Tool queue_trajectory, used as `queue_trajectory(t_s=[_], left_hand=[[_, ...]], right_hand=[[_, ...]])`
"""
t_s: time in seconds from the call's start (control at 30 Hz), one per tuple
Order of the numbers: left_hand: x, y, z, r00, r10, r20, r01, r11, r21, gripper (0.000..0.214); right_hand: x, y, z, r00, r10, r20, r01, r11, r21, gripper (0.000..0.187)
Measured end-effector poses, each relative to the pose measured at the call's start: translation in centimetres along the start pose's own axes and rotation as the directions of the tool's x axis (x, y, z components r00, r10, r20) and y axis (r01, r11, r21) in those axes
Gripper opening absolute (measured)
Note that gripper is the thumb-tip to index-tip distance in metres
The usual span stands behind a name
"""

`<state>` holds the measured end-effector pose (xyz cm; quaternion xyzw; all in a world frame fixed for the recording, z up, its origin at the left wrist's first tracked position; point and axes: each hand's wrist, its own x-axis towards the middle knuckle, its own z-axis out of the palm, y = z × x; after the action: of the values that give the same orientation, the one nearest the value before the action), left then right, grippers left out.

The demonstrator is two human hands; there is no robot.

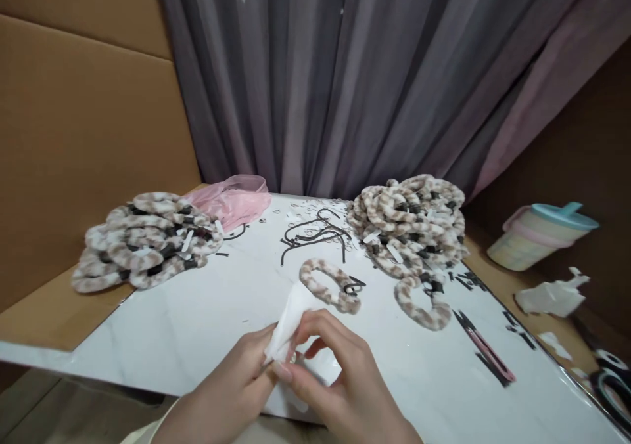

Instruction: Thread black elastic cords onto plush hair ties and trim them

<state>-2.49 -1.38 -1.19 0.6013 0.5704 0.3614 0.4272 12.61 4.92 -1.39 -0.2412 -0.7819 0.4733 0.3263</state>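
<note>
A folded piece of white tissue (290, 316) stands up between my hands, above the front of the table. My left hand (236, 378) is closed on its lower end, fingers pressed together. My right hand (340, 372) pinches at the same end, thumb and bent fingers meeting at the tissue. A tiny shiny bit shows by the right fingertips, too small to name. Just beyond lies a fluffy brown-and-white ring (323, 283) with a loose black cord (353, 286) at its right end. A second fluffy ring (421, 306) with a black band lies to the right.
Heaps of fluffy rings stand at left (148, 240) and right (409, 221). Black cords (315, 234), small metal rings and a pink plastic bag (231, 201) lie at the back. Pink thread snips (486, 349), scissors (611, 385), crumpled tissue (552, 299) and a lidded cup (537, 237) are on the right.
</note>
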Motion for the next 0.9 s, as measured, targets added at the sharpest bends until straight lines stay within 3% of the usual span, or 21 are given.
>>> queue_trajectory(t_s=[0.07,0.13,0.27,0.4,0.47,0.6,0.7,0.8,0.9], left_hand=[[0.2,0.2,0.5,0.999,0.048,0.003,-0.048,0.997,0.053,0.031],[0.3,0.4,0.8,1.0,0.021,0.004,-0.021,0.994,0.105,0.043],[-0.2,0.0,0.5,0.999,-0.029,0.04,0.024,0.992,0.125,0.062],[-0.3,-0.7,0.2,0.999,-0.042,0.033,0.04,0.998,0.047,0.058],[-0.2,-0.6,0.2,0.991,-0.116,-0.064,0.118,0.993,0.015,0.055],[0.2,-0.1,0.0,0.886,-0.357,-0.298,0.292,0.926,-0.242,0.056],[0.7,0.0,-0.5,0.851,-0.415,-0.321,0.225,0.842,-0.49,0.049],[1.2,-0.6,-0.6,0.899,-0.303,-0.317,0.116,0.861,-0.496,0.05],[1.5,-1.4,0.0,0.894,0.002,-0.447,-0.071,0.988,-0.137,0.064]], right_hand=[[-0.1,0.0,0.2,1.0,-0.004,-0.014,0.004,1.0,0.006,0.009],[-0.1,-0.1,0.2,1.0,-0.022,-0.02,0.022,1.0,-0.001,0.004],[0.0,-0.6,-0.4,1.0,-0.019,0.01,0.019,0.999,0.028,0.014],[-0.1,-0.9,-1.4,0.999,0.003,0.054,-0.006,0.998,0.059,0.019],[-0.2,-0.9,-1.9,0.997,0.025,0.067,-0.028,0.999,0.044,0.019],[-0.5,-0.5,-2.8,0.993,0.114,0.044,-0.116,0.992,0.048,0.02],[-0.7,0.0,-3.4,0.986,0.165,-0.008,-0.162,0.979,0.125,0.02],[-0.8,0.6,-3.7,0.976,0.214,-0.033,-0.202,0.955,0.216,0.02],[-0.8,0.9,-3.6,0.978,0.205,-0.026,-0.187,0.931,0.314,0.017]])
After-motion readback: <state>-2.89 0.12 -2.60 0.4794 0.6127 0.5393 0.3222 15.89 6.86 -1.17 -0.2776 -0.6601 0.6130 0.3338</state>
